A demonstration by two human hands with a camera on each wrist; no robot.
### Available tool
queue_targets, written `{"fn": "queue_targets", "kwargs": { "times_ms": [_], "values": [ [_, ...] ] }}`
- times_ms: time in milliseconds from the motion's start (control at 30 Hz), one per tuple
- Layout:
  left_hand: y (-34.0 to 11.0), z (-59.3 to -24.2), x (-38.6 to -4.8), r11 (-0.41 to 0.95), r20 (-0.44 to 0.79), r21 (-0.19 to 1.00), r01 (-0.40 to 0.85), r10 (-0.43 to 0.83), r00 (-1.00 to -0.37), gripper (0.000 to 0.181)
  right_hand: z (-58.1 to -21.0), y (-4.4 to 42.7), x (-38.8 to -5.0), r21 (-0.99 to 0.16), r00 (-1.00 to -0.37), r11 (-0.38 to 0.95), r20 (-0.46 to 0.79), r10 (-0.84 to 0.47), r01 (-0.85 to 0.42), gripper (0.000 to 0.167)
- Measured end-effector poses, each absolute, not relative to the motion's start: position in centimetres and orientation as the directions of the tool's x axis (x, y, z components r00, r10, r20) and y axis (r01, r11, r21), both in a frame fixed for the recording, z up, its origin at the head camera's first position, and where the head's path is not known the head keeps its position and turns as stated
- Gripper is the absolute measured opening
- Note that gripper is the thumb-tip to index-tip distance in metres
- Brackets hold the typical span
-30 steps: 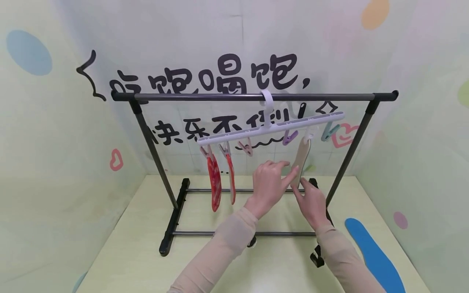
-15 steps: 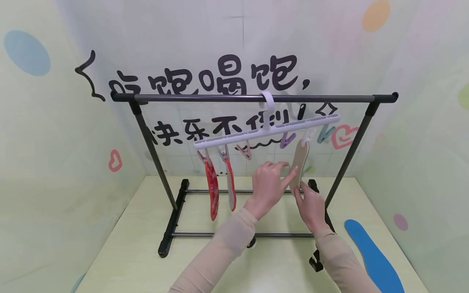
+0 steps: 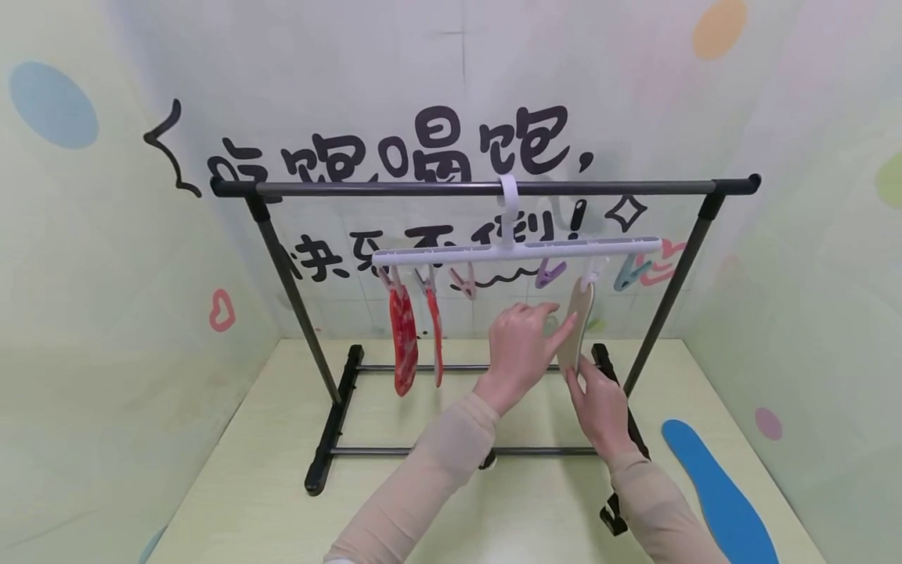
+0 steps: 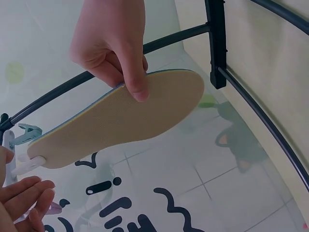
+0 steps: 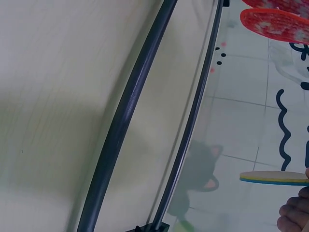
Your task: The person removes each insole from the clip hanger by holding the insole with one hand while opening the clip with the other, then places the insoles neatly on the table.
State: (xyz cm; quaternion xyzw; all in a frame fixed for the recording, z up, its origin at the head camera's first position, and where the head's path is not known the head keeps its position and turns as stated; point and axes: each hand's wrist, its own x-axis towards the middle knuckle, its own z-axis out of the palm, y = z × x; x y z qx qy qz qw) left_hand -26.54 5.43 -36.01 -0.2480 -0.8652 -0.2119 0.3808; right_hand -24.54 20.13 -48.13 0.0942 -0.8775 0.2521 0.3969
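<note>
A beige insole [image 3: 578,321] hangs by its narrow end from a white clip [image 3: 590,270] on the lilac hanger [image 3: 451,254]. My right hand [image 3: 602,407] pinches the insole's edge near its lower end; the left wrist view shows that hand [image 4: 113,46] with its thumb flat on the beige face [image 4: 116,121]. Beside the insole is my left hand [image 3: 517,348], thumb and forefinger apart; its fingers [image 4: 29,195] lie loosely bent near the clip in the left wrist view. Two red patterned insoles [image 3: 404,345] hang at the hanger's left side.
The hanger hooks over the black rack's top bar [image 3: 352,189]. Pink, purple [image 3: 550,272] and teal [image 3: 632,272] clips dangle without insoles. A blue insole [image 3: 719,489] lies on the table [image 3: 232,501] at the right, beside my right sleeve.
The hanger has swung from a tilt, right end high, to nearly level. The red insoles have risen and shifted slightly left. Both hands have stayed almost in place.
</note>
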Motion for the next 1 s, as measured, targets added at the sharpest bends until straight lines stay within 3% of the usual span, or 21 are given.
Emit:
{"fn": "queue_targets", "kwargs": {
  "times_ms": [433,1000],
  "values": [
    [6.4,-35.1,-26.1,0.798,0.756,0.15,0.583,0.288,-0.588,0.037,-49.3,20.2,-23.0,-0.315,-0.614,0.872,0.789,0.022,-0.374,0.034],
    [7.8,-33.5,-25.8,0.817,0.737,0.123,0.564,0.305,-0.603,0.039,-49.8,19.7,-21.0,-0.277,-0.541,0.867,0.841,0.01,-0.415,0.038]
  ]
}}
